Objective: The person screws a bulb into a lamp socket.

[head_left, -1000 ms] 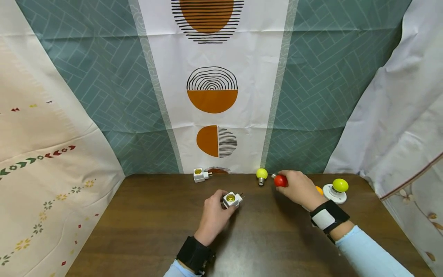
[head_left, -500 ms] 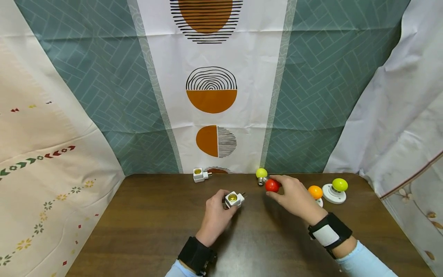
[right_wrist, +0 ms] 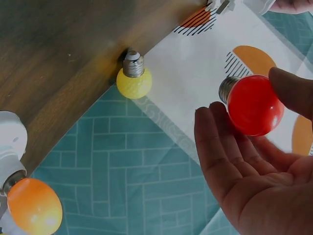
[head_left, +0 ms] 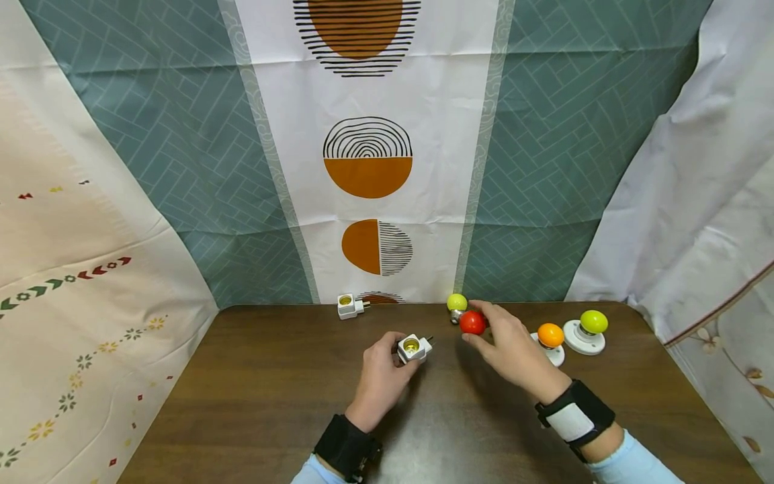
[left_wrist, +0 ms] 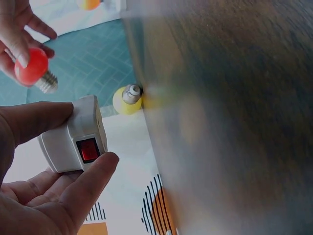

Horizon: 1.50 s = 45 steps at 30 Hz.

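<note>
Between thumb and fingers, my left hand (head_left: 382,376) grips a white plug-in bulb socket (head_left: 413,347), its round opening facing up and its prongs pointing right. A red rocker switch (left_wrist: 89,150) shows on the socket's side in the left wrist view. To the right, my right hand (head_left: 510,346) holds a red light bulb (head_left: 472,322) by its globe. The bulb's metal screw base (right_wrist: 228,89) sticks out free of the fingers, apart from the socket. Just behind the red bulb, a yellow-green bulb (head_left: 457,302) lies at the table's back edge.
A second white plug socket (head_left: 349,306) stands at the back left. On the right are two round white lamp holders, one with an orange bulb (head_left: 550,335), the other with a green bulb (head_left: 594,322). A patterned curtain (head_left: 387,188) hangs behind the brown table (head_left: 272,403).
My right hand has brought the red bulb leftward and turned it, uncovering the orange bulb and its holder. My left hand has shifted slightly right with the socket.
</note>
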Each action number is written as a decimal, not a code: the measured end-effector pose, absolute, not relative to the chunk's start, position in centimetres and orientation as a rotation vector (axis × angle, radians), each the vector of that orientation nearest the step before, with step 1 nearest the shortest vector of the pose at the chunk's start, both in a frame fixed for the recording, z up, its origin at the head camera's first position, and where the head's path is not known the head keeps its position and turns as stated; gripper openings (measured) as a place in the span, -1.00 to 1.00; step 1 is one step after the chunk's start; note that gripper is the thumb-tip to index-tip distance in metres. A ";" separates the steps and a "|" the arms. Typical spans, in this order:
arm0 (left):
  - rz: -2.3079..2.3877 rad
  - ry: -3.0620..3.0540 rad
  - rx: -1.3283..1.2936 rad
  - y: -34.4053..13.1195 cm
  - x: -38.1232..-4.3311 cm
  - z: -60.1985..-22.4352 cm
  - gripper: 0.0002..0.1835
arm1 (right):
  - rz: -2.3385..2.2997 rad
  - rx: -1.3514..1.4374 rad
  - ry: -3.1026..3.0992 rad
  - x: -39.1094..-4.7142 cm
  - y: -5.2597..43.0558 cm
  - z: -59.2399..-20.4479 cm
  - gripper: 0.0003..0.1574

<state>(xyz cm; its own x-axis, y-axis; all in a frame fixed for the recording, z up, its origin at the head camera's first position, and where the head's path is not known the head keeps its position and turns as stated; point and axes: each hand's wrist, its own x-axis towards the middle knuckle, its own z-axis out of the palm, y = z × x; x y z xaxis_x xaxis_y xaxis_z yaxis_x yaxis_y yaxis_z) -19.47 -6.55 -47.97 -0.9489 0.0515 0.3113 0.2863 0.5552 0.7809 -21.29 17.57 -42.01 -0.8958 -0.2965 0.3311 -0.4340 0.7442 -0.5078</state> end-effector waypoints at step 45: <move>-1.472 -2.560 -0.339 -5.0 -18.9 -47.9 -0.59 | 1.346 0.967 -2.502 -19.2 14.0 -41.2 -0.30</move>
<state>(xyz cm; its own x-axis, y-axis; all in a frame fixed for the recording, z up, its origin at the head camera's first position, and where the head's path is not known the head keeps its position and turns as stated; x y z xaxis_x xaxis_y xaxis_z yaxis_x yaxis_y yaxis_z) -18.88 -4.97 -47.91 -0.9600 0.1116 0.2569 0.2782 0.4873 0.8277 -19.24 13.96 -41.16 -0.7835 -0.4714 0.4048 -0.5976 0.3932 -0.6987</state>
